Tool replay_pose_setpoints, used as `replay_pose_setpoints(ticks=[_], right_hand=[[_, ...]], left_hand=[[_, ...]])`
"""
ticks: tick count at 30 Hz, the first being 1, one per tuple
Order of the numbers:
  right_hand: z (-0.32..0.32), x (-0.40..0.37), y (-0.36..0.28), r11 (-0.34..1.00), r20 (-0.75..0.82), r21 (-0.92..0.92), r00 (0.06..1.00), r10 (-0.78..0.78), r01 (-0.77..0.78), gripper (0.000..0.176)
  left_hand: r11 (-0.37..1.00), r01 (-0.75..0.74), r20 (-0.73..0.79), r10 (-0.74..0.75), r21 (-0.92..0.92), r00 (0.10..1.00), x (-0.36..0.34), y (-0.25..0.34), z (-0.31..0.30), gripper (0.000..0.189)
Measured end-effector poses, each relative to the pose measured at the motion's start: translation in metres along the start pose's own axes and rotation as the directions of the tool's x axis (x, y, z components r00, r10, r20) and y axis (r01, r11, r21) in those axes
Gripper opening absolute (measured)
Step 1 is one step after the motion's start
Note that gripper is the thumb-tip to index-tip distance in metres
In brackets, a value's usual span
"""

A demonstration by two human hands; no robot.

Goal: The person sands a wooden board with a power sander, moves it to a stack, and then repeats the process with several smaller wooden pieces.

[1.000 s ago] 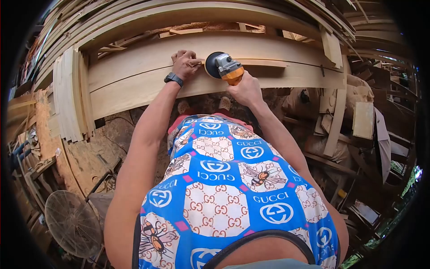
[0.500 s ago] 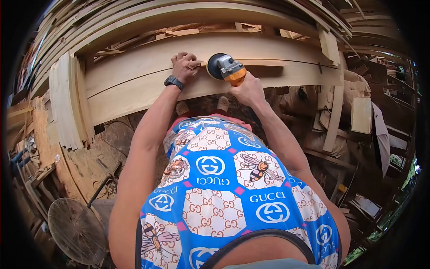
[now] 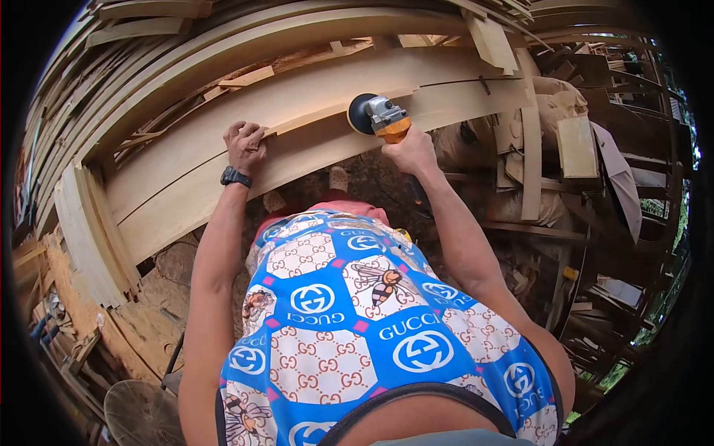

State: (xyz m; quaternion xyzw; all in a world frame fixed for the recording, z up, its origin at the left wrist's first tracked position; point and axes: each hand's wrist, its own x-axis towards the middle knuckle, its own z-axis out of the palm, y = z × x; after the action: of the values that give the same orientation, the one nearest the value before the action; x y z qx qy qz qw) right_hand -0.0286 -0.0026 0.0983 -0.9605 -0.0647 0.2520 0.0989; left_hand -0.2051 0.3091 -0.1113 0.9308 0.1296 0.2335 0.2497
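An orange and grey angle grinder [image 3: 388, 119] with a round dark disc is gripped in my right hand [image 3: 413, 154]. Its disc is against or just over the near edge of a narrow wooden strip [image 3: 320, 110], and I cannot tell whether they touch. The strip lies across wide pale boards [image 3: 290, 157]. At the strip's left end is my left hand [image 3: 245, 146], its fingers curled around that end. A dark watch [image 3: 236, 177] is on my left wrist.
Stacked planks [image 3: 89, 230] stand at the left end of the boards. Long curved timbers [image 3: 297, 37] run behind them. A round fan [image 3: 141, 412] is at the lower left. Wrapped bundles [image 3: 554, 104] and a pale block [image 3: 577, 147] are on the right.
The view has shifted and turned. My left hand and the strip have moved left relative to the grinder, so the disc is now farther from my left hand along the strip.
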Motion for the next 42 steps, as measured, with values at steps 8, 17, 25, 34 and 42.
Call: replay_pose_setpoints(ticks=[8, 17, 25, 34, 42], right_hand=[[-0.032, 0.045, 0.056, 0.999, -0.158, 0.001, 0.987, 0.039, -0.040, 0.052], [-0.065, 0.093, 0.117, 0.992, -0.204, 0.065, 0.972, 0.120, -0.109, 0.051], [-0.059, 0.100, 0.144, 0.979, -0.339, 0.172, 0.926, 0.167, -0.113, 0.055], [-0.042, 0.105, 0.120, 0.967, -0.347, 0.253, 0.929, 0.125, -0.036, 0.051], [-0.053, 0.115, 0.108, 0.963, -0.236, 0.262, 0.962, 0.135, -0.071, 0.055]], left_hand=[[0.999, 0.050, -0.004, -0.050, -0.006, 0.999, -0.001, 0.002, 0.001, 0.031], [0.998, 0.062, 0.049, -0.063, 0.016, 0.997, -0.007, -0.009, 0.003, 0.040], [0.999, 0.053, 0.082, -0.052, -0.005, 0.995, 0.045, 0.089, -0.022, 0.078], [0.944, 0.079, 0.349, -0.195, 0.320, 0.916, 0.095, 0.156, 0.059, 0.058], [0.969, -0.001, 0.384, -0.097, 0.247, 0.918, 0.111, 0.150, 0.053, 0.051]])
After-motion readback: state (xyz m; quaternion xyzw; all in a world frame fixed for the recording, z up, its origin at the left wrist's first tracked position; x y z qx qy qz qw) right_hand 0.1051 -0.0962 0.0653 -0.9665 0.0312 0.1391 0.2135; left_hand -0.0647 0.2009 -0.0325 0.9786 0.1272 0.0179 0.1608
